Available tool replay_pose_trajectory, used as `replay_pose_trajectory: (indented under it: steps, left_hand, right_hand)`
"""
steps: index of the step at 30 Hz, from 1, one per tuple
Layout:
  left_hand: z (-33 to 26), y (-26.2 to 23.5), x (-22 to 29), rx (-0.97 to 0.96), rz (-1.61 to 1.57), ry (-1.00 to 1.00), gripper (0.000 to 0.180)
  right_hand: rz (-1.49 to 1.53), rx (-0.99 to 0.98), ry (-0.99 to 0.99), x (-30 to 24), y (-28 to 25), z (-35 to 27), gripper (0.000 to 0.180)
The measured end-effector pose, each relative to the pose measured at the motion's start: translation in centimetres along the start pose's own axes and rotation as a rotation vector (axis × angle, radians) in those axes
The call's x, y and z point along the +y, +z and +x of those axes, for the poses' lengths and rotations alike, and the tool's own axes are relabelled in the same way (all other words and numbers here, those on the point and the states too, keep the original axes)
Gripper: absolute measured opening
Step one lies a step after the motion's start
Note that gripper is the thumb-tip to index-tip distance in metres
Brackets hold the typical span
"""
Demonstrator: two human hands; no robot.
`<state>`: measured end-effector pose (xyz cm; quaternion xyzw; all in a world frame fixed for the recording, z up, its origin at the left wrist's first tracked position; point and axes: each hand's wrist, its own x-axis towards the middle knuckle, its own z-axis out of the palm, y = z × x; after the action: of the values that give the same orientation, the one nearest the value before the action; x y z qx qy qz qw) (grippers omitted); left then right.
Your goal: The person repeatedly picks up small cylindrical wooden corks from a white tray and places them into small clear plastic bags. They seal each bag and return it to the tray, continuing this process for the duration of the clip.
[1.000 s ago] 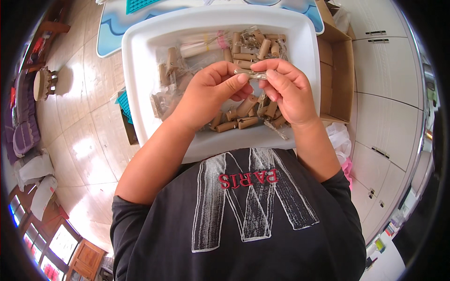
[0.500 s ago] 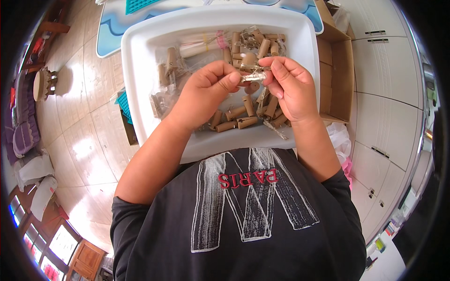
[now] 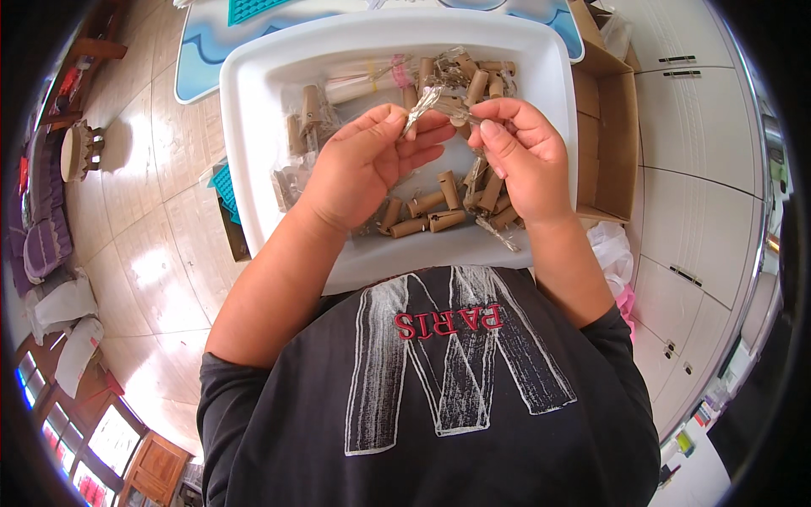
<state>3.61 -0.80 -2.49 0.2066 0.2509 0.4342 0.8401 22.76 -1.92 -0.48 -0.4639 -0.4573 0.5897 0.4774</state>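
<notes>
My left hand [image 3: 359, 169] pinches one end of a shiny bundle of thin silvery wire [image 3: 425, 103] between thumb and forefinger, its other fingers stretched out below. Facing it, my right hand [image 3: 528, 160] grips the bundle's other end with thumb and fingertips. Both hands are above a white plastic tub [image 3: 232, 169]. Inside, several brown cork-like cylinders [image 3: 449, 190] lie loose, some with silvery wire attached. More cylinders in clear plastic wrapping [image 3: 309, 110] lie along the tub's left side, beyond my left hand. My fingers partly hide the wire's right end.
Behind the tub is a blue-and-white patterned table [image 3: 196, 63]. An open cardboard box [image 3: 604, 135] stands right of the tub, near pale cabinets [image 3: 693, 127]. Teal textured pieces [image 3: 224, 188] show at the tub's left, and a white plastic bag [image 3: 610, 249] is by my right forearm.
The wire bundle has been turned and spread, its left end now pointing up. My left hand has shifted slightly left, and its lower fingers have opened out. A round brown piece between the hands is no longer visible.
</notes>
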Motion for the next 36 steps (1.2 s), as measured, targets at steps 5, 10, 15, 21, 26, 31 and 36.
replay_pose_trajectory:
  steps: [5,10,15,21,26,31,36]
  left_hand:
    - [0.2,-0.3,-0.2,-0.064,-0.061,-0.062,0.023]
    - [0.0,-0.5,0.0,-0.008,0.06,-0.124,0.023]
    - [0.2,-0.7,-0.3,0.247,0.365,-0.16,0.024]
    - [0.1,0.9,-0.5,0.327,0.682,0.086,0.037]
    - [-0.2,1.1,-0.1,-0.023,0.708,0.146,0.035]
    - [0.0,0.2,-1.7,-0.103,0.549,-0.089,0.033]
    - [-0.1,0.7,-0.7,0.014,0.468,-0.165,0.03]
  right_hand:
    - [0.021,0.03,-0.088,0.1,0.1,-0.1,0.017]
    - [0.093,-0.002,-0.082,0.2,-0.6,0.3,0.015]
    - [0.136,-0.21,0.088,0.1,-0.8,0.1,0.013]
    - [0.299,-0.184,0.16,-0.1,-0.4,0.1,0.013]
    - [0.367,-0.126,0.152,0.2,-0.8,0.4,0.012]
    - [0.461,-0.052,0.131,0.7,-1.1,0.6,0.014]
    - [0.592,-0.072,0.139,0.7,-1.6,0.7,0.019]
